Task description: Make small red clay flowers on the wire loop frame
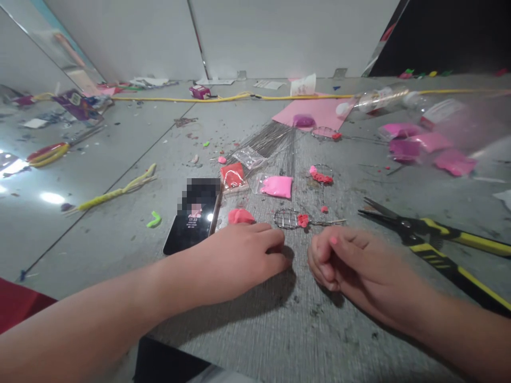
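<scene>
My left hand [247, 255] lies palm down on the grey table [279, 330], fingers curled, just in front of a lump of red clay [240, 216]. My right hand [343, 260] rests beside it with fingers folded in; a tiny pink clay bit [333, 240] sits on a fingertip. Just beyond both hands lies a small wire mesh loop [287, 218] with a red clay piece [303, 219] on it. A second wire loop with red clay [321, 176] lies farther back.
A phone [194, 221] with a lit screen lies left of my left hand. Yellow-handled pliers [431, 239] lie to the right. Bags of pink clay [277, 186], red clay [232, 175], a bundle of thin wires [267, 139], pink paper [315, 111] and plastic bottles [379, 99] sit behind.
</scene>
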The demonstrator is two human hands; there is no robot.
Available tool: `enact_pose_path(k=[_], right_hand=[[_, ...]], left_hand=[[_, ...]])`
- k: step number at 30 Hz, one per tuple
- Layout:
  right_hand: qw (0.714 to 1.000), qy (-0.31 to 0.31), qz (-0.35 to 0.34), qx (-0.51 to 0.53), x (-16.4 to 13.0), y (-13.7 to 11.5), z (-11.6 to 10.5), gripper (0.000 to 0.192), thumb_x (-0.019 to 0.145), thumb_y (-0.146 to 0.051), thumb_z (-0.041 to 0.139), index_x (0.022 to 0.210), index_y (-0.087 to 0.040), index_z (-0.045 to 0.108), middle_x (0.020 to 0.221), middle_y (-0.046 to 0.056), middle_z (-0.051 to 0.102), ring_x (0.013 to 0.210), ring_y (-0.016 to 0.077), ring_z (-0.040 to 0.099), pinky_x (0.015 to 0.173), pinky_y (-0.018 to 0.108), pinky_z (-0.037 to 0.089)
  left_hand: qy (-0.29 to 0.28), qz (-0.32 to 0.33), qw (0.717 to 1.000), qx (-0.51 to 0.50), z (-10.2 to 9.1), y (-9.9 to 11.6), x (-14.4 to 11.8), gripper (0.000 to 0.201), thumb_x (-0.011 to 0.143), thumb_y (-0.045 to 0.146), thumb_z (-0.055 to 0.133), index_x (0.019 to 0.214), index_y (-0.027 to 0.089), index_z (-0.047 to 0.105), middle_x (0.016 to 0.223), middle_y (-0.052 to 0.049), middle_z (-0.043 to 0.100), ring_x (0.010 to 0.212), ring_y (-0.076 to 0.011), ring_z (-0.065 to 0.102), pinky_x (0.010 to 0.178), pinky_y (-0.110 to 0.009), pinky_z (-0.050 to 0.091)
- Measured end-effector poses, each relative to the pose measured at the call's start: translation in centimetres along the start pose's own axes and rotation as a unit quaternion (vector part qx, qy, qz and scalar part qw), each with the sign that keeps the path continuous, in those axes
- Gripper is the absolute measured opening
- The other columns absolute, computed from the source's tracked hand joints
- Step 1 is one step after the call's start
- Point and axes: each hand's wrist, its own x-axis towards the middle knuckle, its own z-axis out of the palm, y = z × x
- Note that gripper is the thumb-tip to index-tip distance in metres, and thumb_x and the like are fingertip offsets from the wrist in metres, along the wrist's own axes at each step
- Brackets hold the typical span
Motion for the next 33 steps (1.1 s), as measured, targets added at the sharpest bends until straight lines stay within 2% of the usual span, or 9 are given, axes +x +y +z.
enact_pose_path(k=[9,14,18,22,25,27,29,31,33], right_hand=[[1.000,-0.015,-0.012,0.006,0.1,0.1,0.0,0.042,0.082,-0.056,0.082,0.071,-0.018,0.067,0.059,-0.002,0.059,0.052,0.0090,0.050,0.050,0.022,0.036],[1.000,-0.006,-0.018,-0.014,0.1,0.0,0.0,0.043,0.082,-0.059,0.080,0.072,-0.019,0.068,0.059,-0.002,0.060,0.052,0.0111,0.050,0.050,0.024,0.037],[0.999,-0.001,-0.026,-0.032,0.1,0.2,-0.1,0.044,0.084,-0.062,0.077,0.073,-0.020,0.068,0.058,-0.002,0.059,0.053,0.0110,0.049,0.051,0.024,0.038],[0.999,-0.002,-0.027,-0.019,0.0,0.3,-0.1,0.044,0.083,-0.062,0.077,0.072,-0.020,0.068,0.058,-0.002,0.059,0.054,0.0111,0.050,0.052,0.024,0.039],[1.000,-0.001,-0.022,-0.013,0.0,0.2,0.0,0.043,0.083,-0.062,0.078,0.073,-0.021,0.070,0.058,-0.002,0.060,0.053,0.0114,0.050,0.052,0.024,0.039],[1.000,0.000,-0.025,-0.019,0.0,0.1,0.0,0.044,0.083,-0.062,0.077,0.073,-0.021,0.070,0.058,-0.001,0.061,0.054,0.0118,0.051,0.052,0.025,0.039],[0.999,0.008,-0.031,-0.034,-0.1,0.2,0.0,0.045,0.085,-0.063,0.075,0.074,-0.020,0.071,0.059,-0.001,0.061,0.055,0.0121,0.052,0.053,0.025,0.039],[0.998,0.022,-0.037,-0.055,-0.2,0.3,0.1,0.046,0.087,-0.064,0.073,0.075,-0.020,0.071,0.060,0.000,0.062,0.056,0.0122,0.054,0.054,0.026,0.040],[0.996,0.032,-0.040,-0.078,-0.3,0.4,0.1,0.046,0.089,-0.065,0.070,0.076,-0.020,0.071,0.062,0.000,0.063,0.057,0.0126,0.055,0.055,0.026,0.041]], left_hand=[[0.031,0.005,0.999,0.019,0.5,0.2,0.6,0.018,0.101,0.015,0.052,0.096,0.017,0.069,0.093,-0.007,0.065,0.083,-0.0202,0.059,0.070,-0.034,0.045],[0.030,0.029,0.999,0.017,0.8,-0.3,0.8,0.019,0.102,0.014,0.048,0.099,0.016,0.067,0.095,-0.007,0.064,0.086,-0.0212,0.057,0.072,-0.035,0.046],[0.021,0.024,0.999,0.004,0.9,-0.5,1.0,0.018,0.101,0.013,0.048,0.099,0.017,0.066,0.098,-0.007,0.063,0.088,-0.0204,0.057,0.075,-0.033,0.045],[0.018,-0.002,0.999,-0.037,0.9,-0.5,1.2,0.022,0.101,0.012,0.047,0.104,0.016,0.068,0.101,-0.009,0.064,0.089,-0.0213,0.058,0.075,-0.033,0.046],[0.025,-0.032,0.988,-0.148,0.6,-0.8,1.2,0.024,0.102,0.011,0.045,0.105,0.016,0.069,0.106,-0.009,0.063,0.093,-0.0189,0.060,0.081,-0.031,0.048],[0.054,-0.063,0.958,-0.274,0.2,-0.9,1.1,0.020,0.102,0.014,0.048,0.101,0.016,0.068,0.106,-0.008,0.063,0.096,-0.0165,0.061,0.086,-0.029,0.050],[0.108,-0.124,0.896,-0.412,-0.3,-0.7,1.1,0.014,0.101,0.019,0.054,0.096,0.016,0.067,0.100,-0.005,0.063,0.092,-0.0145,0.061,0.084,-0.028,0.051],[0.158,-0.191,0.795,-0.553,-0.7,0.1,1.2,0.010,0.099,0.022,0.059,0.094,0.016,0.064,0.095,-0.004,0.063,0.086,-0.0132,0.061,0.074,-0.026,0.053],[0.173,-0.218,0.666,-0.692,-0.7,1.1,1.4,0.009,0.099,0.024,0.062,0.093,0.016,0.061,0.092,-0.003,0.066,0.081,-0.0122,0.064,0.064,-0.022,0.052]])
